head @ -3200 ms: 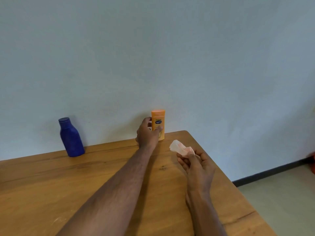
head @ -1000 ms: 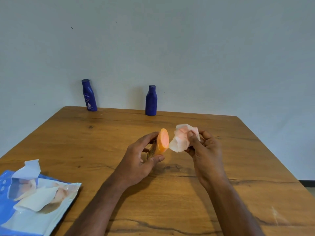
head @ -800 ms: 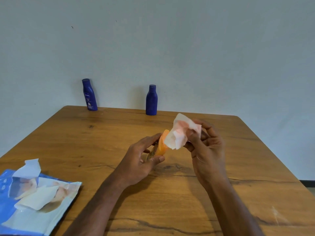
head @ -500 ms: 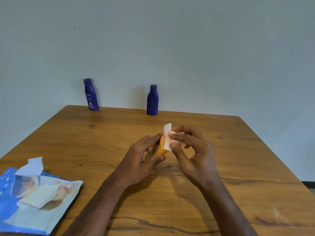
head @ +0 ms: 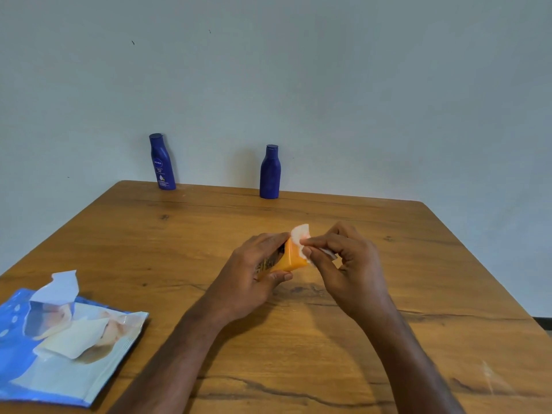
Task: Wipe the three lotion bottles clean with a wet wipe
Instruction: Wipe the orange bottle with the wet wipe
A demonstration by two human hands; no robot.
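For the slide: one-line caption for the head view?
Left hand grips the orange lotion bottle while right hand presses a wet wipe on its cap; two blue bottles wait behind.

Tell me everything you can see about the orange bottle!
The orange bottle is small and looks like smooth plastic, with dark print on its side. It lies tipped over, held above the table, not standing. The left hand grips its body, hiding much of it. The right hand pinches a white wipe against its orange end. Which end that is, I cannot tell.
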